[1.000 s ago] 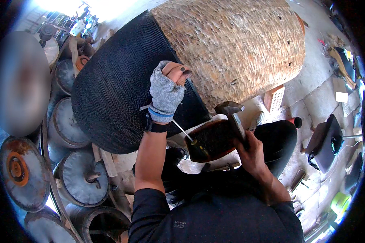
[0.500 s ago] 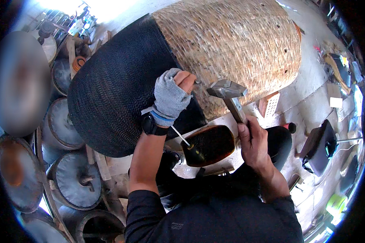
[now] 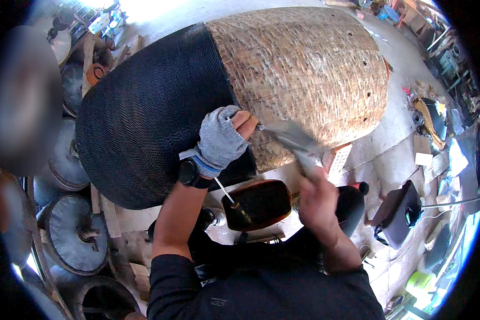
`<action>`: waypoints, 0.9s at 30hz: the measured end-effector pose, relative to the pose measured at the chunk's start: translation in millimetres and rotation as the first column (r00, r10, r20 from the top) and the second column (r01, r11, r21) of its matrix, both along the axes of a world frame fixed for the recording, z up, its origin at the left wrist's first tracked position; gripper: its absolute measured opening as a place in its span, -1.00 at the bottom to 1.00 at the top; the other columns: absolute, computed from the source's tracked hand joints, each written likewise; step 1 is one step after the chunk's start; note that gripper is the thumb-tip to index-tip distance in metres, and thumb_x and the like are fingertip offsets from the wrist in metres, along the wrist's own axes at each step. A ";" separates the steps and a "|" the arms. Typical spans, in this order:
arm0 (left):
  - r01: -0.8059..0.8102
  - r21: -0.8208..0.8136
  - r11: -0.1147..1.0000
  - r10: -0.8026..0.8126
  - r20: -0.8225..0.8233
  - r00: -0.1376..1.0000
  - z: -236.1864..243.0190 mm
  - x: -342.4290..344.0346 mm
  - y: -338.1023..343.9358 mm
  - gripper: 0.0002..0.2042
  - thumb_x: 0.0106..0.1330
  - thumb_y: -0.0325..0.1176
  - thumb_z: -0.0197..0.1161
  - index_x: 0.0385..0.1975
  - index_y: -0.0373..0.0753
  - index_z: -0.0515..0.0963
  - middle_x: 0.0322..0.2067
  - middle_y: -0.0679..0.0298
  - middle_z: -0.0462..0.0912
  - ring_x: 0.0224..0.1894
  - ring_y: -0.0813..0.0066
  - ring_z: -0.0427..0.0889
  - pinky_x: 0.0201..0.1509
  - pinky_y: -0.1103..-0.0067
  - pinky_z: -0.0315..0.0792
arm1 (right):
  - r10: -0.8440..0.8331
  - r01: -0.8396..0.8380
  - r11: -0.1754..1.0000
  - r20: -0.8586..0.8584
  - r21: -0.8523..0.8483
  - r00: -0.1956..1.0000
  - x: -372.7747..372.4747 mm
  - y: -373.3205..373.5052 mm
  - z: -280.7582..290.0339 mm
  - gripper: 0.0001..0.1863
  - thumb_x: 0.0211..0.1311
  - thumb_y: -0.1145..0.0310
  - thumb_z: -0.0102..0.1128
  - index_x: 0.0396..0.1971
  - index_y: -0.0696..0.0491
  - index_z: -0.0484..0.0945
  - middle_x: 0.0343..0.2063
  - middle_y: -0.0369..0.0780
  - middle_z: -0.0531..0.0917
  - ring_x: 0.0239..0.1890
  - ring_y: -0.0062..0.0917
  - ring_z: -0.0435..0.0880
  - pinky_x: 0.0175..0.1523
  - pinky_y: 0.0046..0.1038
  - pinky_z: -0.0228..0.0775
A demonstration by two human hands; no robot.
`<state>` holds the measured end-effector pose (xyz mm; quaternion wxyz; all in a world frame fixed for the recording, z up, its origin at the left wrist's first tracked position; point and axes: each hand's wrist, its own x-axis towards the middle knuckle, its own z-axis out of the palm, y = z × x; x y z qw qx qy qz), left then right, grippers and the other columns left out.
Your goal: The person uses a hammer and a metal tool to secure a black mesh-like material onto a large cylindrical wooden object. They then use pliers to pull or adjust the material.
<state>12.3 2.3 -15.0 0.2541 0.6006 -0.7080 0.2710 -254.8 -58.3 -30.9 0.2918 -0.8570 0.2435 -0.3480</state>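
Two hands busy at the near side of the big roller (image 3: 309,80), left hand (image 3: 221,136) in a grey glove, right hand (image 3: 319,200) bare. Roller lies across the view; black ribbed covering (image 3: 154,112) on its left part, rough pale surface on the rest. Left: fist closed round a small metal piece (image 3: 261,127), end poking out at the roller's seam. Right: gripping a hammer (image 3: 293,141) by the handle, in front of the roller's pale part.

Change: over the last second the hammer has gone from lower right of the fist, up, then in close beside it, now smeared by motion. Reads as a swing in progress, left fist steadying the piece.

Unclear: hammer contact with the piece, blur; the piece's shape, mostly inside the fist. Thin rod (image 3: 223,190) over the dark tray (image 3: 288,213) below the roller: upper end hidden behind the wrist. Left of roller, metal drums (image 3: 76,233) partly cut off.
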 end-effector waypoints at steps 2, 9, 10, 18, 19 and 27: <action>0.002 0.012 1.000 -0.002 -0.006 1.000 -1.2 -1.6 0.2 -0.76 -0.05 -0.39 0.33 -0.31 -0.18 0.60 -0.29 0.26 0.59 -0.31 0.19 0.62 -0.32 0.29 0.53 | 0.002 0.007 0.985 -0.053 0.174 0.999 -2.3 6.5 -10.2 -0.81 0.39 0.42 -0.04 -0.14 0.23 0.42 -0.57 -0.17 0.50 -0.51 -0.48 0.55 -0.41 -0.34 0.40; -0.027 0.032 0.999 0.028 -0.009 1.000 2.5 -2.6 1.8 -0.75 -0.05 -0.40 0.33 -0.30 -0.17 0.60 -0.28 0.26 0.59 -0.32 0.19 0.62 -0.34 0.29 0.53 | -0.002 0.000 0.996 0.023 0.092 1.000 -7.6 0.9 -10.0 -0.63 0.48 0.19 -0.12 -0.25 0.24 0.45 -0.56 -0.23 0.49 -0.57 -0.53 0.50 -0.43 -0.55 0.40; -0.030 0.036 0.999 0.030 -0.007 1.000 2.0 -2.4 2.0 -0.75 -0.05 -0.40 0.33 -0.30 -0.17 0.60 -0.28 0.26 0.59 -0.32 0.19 0.62 -0.34 0.29 0.53 | -0.030 0.032 0.998 -0.050 0.050 0.998 4.0 -0.3 -7.3 -0.61 0.49 0.16 -0.10 -0.26 0.24 0.46 -0.55 -0.21 0.52 -0.58 -0.50 0.52 -0.44 -0.56 0.39; -0.043 0.028 0.999 0.043 -0.014 0.999 0.4 -4.0 1.9 -0.77 -0.04 -0.39 0.34 -0.33 -0.15 0.60 -0.32 0.28 0.58 -0.31 0.21 0.63 -0.38 0.32 0.52 | 0.038 -0.056 0.993 0.159 0.105 0.986 -8.9 2.5 -10.5 -0.78 0.43 0.32 -0.01 -0.22 0.21 0.41 -0.54 -0.24 0.54 -0.57 -0.58 0.47 -0.49 -0.56 0.27; -0.049 0.021 0.999 0.049 -0.006 0.999 3.0 -3.9 1.2 -0.78 -0.03 -0.39 0.35 -0.33 -0.15 0.61 -0.32 0.29 0.58 -0.32 0.22 0.63 -0.39 0.33 0.52 | 0.011 -0.011 0.997 0.004 0.079 1.000 2.8 -0.6 -8.5 -0.78 0.43 0.32 0.01 -0.22 0.21 0.40 -0.54 -0.23 0.55 -0.56 -0.56 0.50 -0.49 -0.53 0.30; -0.045 0.008 0.999 0.045 -0.014 0.999 -1.2 -4.9 4.4 -0.80 -0.06 -0.36 0.37 -0.39 -0.13 0.62 -0.34 0.31 0.58 -0.36 0.22 0.63 -0.39 0.33 0.52 | 0.029 -0.088 0.978 0.292 0.189 0.956 -16.3 3.4 4.0 -0.62 0.43 0.17 -0.17 -0.34 0.19 0.47 -0.59 -0.24 0.49 -0.58 -0.58 0.47 -0.48 -0.47 0.31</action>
